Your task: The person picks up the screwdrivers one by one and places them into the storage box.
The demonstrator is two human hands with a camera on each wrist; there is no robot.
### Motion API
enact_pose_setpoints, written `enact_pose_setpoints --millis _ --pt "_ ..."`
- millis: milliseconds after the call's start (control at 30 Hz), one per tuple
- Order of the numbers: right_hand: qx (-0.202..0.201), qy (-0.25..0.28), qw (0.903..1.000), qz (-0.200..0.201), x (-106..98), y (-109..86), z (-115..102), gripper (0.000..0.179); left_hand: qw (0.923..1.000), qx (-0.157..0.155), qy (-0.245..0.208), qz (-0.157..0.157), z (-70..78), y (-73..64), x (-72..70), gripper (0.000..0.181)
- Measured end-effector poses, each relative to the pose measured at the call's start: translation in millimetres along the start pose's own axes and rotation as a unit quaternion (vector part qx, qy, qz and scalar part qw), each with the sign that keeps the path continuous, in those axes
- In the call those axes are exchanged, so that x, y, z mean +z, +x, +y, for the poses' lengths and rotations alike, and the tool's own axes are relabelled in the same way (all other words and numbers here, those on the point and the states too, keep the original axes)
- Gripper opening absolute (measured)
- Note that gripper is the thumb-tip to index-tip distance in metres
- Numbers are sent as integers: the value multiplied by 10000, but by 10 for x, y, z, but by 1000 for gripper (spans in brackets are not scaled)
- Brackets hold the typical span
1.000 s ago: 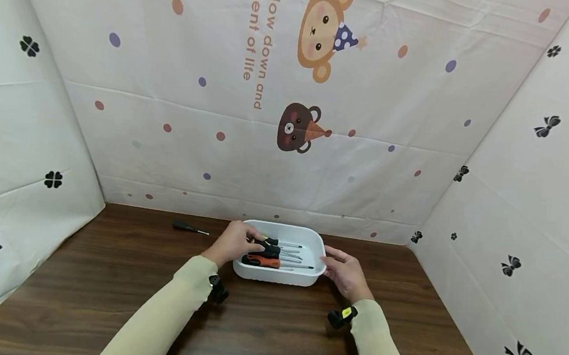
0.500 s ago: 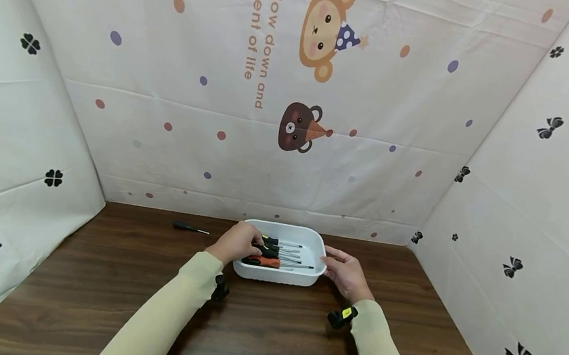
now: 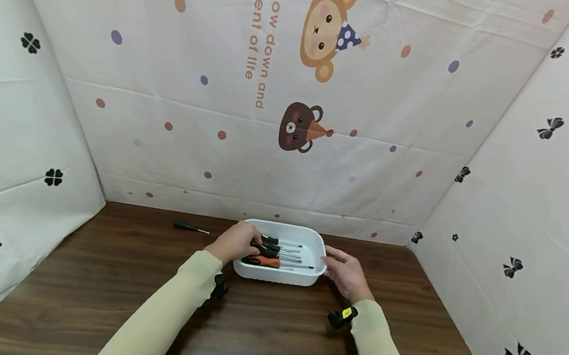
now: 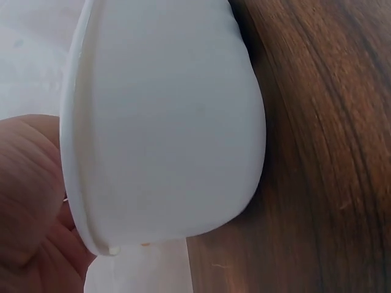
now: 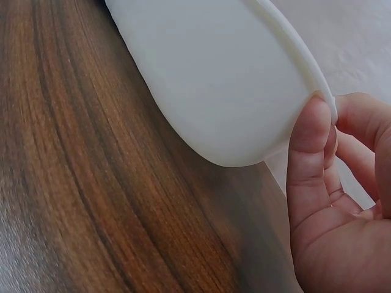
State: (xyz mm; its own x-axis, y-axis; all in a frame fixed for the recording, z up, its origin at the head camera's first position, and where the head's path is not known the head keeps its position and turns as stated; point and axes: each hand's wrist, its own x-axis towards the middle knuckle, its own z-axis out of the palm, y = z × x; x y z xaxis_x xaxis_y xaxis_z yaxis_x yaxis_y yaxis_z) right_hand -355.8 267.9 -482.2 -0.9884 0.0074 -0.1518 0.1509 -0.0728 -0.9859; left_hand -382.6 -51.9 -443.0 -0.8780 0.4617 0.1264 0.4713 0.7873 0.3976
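A white plastic tray (image 3: 275, 276) stands on the table near the back wall, with several screwdrivers lying side by side in it, shafts to the right. Nearest the front is an orange-and-black screwdriver (image 3: 269, 262); behind it are black-handled screwdrivers (image 3: 269, 252). My left hand (image 3: 236, 242) reaches over the tray's left end, fingers and thumb curled round a black screwdriver handle. In the left wrist view, the tray wall (image 4: 171, 122) hides those fingertips. At the right end, my right hand (image 3: 347, 272) pinches the tray rim between thumb (image 5: 310, 128) and fingers.
One more black screwdriver (image 3: 186, 226) lies on the brown wooden table (image 3: 266, 333), left of the tray. Printed white cloth (image 3: 244, 161) hangs behind the table and along both sides.
My left hand has shifted slightly right and deeper over the screwdriver handles, then barely moved. The right hand and the tray have stayed in place.
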Motion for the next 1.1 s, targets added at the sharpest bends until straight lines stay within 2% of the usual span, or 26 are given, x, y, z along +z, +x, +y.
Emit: enact_pose_setpoints --millis 167,300,433,567,767,900,1100 --pt "-44 30 10000 -16 -9 6 -5 52 9999 -133 -91 -2 -15 -11 -31 10" --pt "-45 78 10000 42 -6 16 -4 51 9995 -9 -299 103 -51 -31 -63 9" --pt "-52 114 9999 27 -5 21 8 51 9973 89 -666 284 -137 -75 -103 17" --pt "-31 65 10000 42 2 16 12 51 9938 184 -968 515 -276 -130 -160 26" --pt "-28 -38 10000 45 -3 10 9 52 9858 361 -1369 903 -506 -211 -267 26" --pt "-5 -29 10000 53 -7 9 9 52 9823 214 -1534 1057 -651 -274 -325 27" --pt "0 -38 10000 57 -2 9 23 53 9825 -38 -1493 1115 -876 -373 -384 31"
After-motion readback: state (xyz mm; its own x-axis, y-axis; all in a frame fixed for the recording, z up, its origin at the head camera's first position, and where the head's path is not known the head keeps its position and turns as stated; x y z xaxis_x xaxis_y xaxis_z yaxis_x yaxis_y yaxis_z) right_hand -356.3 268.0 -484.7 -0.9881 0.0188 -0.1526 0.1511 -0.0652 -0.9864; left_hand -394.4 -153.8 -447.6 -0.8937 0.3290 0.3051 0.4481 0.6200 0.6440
